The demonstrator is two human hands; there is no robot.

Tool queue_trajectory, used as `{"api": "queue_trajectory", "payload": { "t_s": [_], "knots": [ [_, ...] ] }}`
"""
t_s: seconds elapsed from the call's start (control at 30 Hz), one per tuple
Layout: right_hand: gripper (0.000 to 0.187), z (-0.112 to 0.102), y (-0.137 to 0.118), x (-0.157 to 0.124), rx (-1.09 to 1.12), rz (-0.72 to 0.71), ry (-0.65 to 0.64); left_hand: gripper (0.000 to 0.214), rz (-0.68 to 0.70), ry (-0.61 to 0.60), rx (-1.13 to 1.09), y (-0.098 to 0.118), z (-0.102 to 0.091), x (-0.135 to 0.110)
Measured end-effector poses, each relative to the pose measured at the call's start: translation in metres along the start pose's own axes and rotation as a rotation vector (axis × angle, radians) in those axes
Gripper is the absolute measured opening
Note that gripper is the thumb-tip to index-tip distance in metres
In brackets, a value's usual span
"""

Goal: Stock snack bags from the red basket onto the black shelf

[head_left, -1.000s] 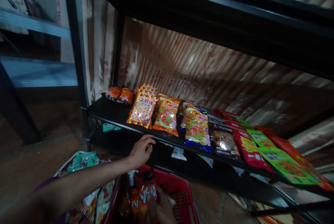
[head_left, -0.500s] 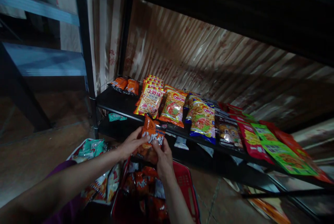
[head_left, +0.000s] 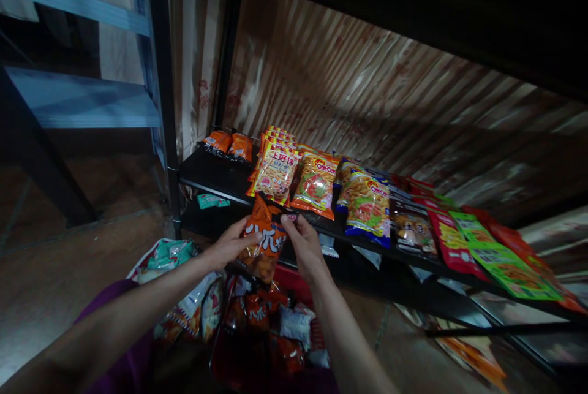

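Note:
An orange snack bag (head_left: pixel 263 241) with white lettering is held upright between my two hands, in front of the black shelf (head_left: pixel 220 174). My left hand (head_left: pixel 233 242) grips its left side. At the bag's upper right corner, my right hand (head_left: pixel 303 238) pinches the edge between thumb and fingers. Below the bag stands a red basket (head_left: pixel 298 284) holding several more orange bags (head_left: pixel 257 311) and a whitish packet (head_left: pixel 296 325). Two small orange bags (head_left: pixel 228 144) lie at the shelf's left end.
Along the shelf stand yellow-and-red snack bags (head_left: pixel 277 170), orange-and-yellow bags (head_left: pixel 316 182), blue-edged bags (head_left: pixel 369 207) and green bags (head_left: pixel 509 268). A white container (head_left: pixel 140 265) of packets is on the floor at left. A black shelf post (head_left: pixel 165 94) rises beside a blue rack (head_left: pixel 92 97).
My right hand has shifted from the front of the bag to its upper right corner, showing more of the print. The whole view has moved slightly, so the shelf appears further right.

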State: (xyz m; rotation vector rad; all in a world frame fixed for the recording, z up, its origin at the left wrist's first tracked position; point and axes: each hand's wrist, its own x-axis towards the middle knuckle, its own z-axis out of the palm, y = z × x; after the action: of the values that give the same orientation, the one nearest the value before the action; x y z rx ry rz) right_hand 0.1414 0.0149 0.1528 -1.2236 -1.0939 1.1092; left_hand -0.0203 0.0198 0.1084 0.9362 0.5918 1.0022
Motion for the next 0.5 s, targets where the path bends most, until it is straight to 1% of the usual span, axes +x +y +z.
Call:
{"api": "queue_trajectory", "payload": {
  "t_s": [0.07, 0.13, 0.23, 0.3, 0.4, 0.5],
  "knots": [
    [0.036, 0.006, -0.008, 0.009, 0.014, 0.042, -0.059, 0.057, 0.041, -0.004, 0.032, 0.006, -0.009, 0.002],
    [0.037, 0.013, -0.015, 0.016, 0.021, 0.078, -0.083, 0.057, 0.071, -0.022, 0.066, 0.014, -0.018, 0.005],
    [0.035, 0.023, -0.026, 0.028, -0.002, 0.077, -0.087, 0.057, 0.093, -0.097, 0.104, 0.025, -0.032, 0.009],
    [0.031, 0.031, -0.032, 0.035, -0.047, 0.056, -0.09, 0.058, 0.086, -0.121, 0.108, 0.031, -0.041, 0.01],
    [0.03, 0.043, -0.038, 0.047, -0.146, -0.015, -0.101, 0.06, 0.072, -0.071, 0.067, 0.037, -0.051, 0.01],
    [0.034, 0.054, -0.041, 0.058, -0.266, -0.088, -0.142, 0.058, 0.062, -0.029, 0.042, 0.04, -0.059, 0.008]
  ]
}}
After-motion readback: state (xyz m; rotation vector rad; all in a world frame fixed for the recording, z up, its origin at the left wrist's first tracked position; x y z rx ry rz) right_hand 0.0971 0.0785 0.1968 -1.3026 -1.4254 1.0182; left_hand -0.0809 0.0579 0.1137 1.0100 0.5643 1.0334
